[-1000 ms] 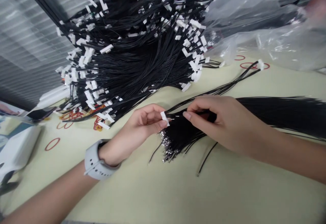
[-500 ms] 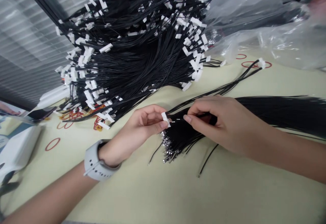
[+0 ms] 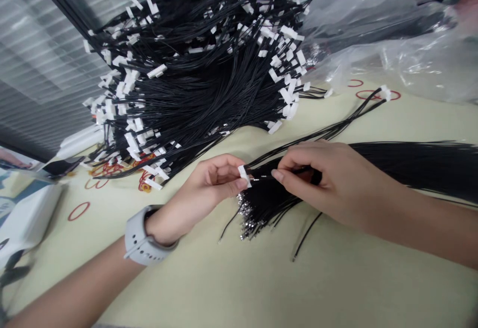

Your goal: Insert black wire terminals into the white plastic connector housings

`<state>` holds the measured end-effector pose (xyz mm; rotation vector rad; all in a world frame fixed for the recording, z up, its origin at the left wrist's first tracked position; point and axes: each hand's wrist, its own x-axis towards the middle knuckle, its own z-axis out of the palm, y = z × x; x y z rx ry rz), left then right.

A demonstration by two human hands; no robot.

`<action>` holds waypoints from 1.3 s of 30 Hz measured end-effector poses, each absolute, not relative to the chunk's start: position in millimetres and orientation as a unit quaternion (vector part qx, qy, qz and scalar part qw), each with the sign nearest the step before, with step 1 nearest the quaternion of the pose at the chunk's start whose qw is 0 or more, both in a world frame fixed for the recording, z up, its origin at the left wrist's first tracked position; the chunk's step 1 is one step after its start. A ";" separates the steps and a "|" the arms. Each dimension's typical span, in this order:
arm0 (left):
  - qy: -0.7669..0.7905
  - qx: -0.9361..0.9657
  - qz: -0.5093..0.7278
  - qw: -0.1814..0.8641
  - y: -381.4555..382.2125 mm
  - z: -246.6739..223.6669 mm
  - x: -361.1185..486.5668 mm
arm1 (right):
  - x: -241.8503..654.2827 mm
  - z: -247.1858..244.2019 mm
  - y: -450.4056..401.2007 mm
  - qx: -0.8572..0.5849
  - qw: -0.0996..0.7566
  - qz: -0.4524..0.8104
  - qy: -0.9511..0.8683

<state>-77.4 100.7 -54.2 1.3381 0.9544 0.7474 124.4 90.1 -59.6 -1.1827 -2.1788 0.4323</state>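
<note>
Between thumb and fingers, my left hand [image 3: 220,181] pinches a small white connector housing [image 3: 244,175]. Black wires run from that housing up and right to another white connector [image 3: 385,93] on the table. My right hand [image 3: 317,176] is closed on a thin black wire, and its bare metal terminal [image 3: 264,176] points at the housing, close to its side. Whether the tip has entered the housing I cannot tell. Under both hands lies a bundle of black wires [image 3: 267,201], with silvery crimped ends [image 3: 246,218] fanned out on the left.
A big heap of black cables [image 3: 209,79] with white connectors fills the back. Clear plastic bags [image 3: 407,59] lie at the back right. Red rubber bands [image 3: 79,211] are scattered on the pale table [image 3: 239,288]. A white device [image 3: 30,218] stands at the left edge.
Hardly anything differs. The whole view has shifted slightly, and both hands keep their hold on the housing and the wire, with the terminal still beside the housing.
</note>
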 end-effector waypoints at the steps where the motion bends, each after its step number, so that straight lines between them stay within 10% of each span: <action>1: 0.418 0.580 0.325 0.618 100.6 -53.8 -76.9 | 124.2 -59.6 90.1 -0.448 0.306 0.162 -0.825; 39: 0.440 0.606 0.310 0.586 101.3 -52.0 -75.0 | 124.1 -58.3 90.6 -0.431 0.291 0.185 -0.834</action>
